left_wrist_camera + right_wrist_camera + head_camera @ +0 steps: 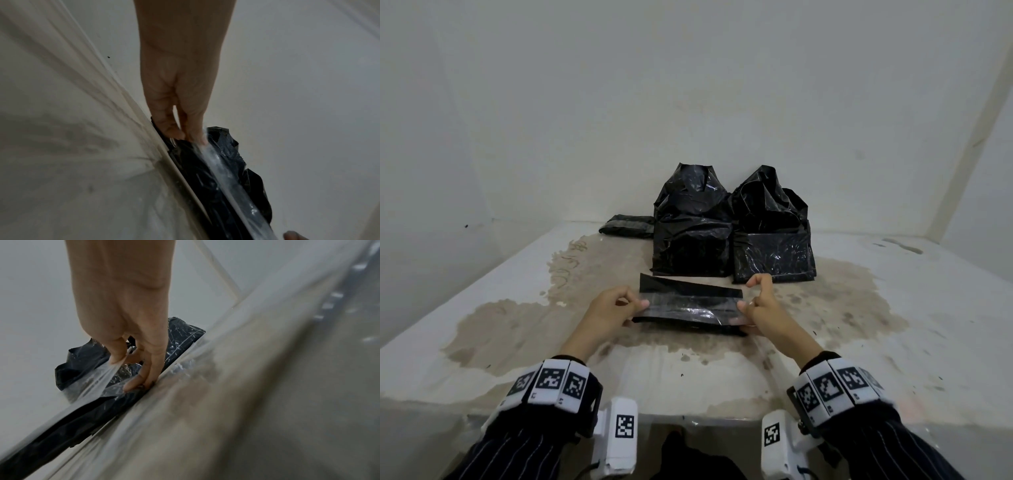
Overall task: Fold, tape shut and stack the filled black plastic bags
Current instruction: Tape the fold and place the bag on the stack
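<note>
A folded, flattened black plastic bag [681, 287] lies on the stained table [510, 346] between my hands. A strip of clear tape [688, 310] stretches along its length. My left hand [634, 303] pinches the tape's left end, and the left wrist view shows its fingertips [193, 138] on the tape [222, 164] above the bag [195, 177]. My right hand [747, 305] pinches the right end. In the right wrist view its thumb and forefinger hold the tape [96, 382] while its lower fingers [144, 378] press on the bag's [82, 417] end.
Two filled black bags [691, 226] [770, 236] stand upright just behind the folded one, against the back wall. A flat taped black bag [626, 225] lies at the back left. White walls close in the table on three sides; its front edge [688, 416] is near my wrists.
</note>
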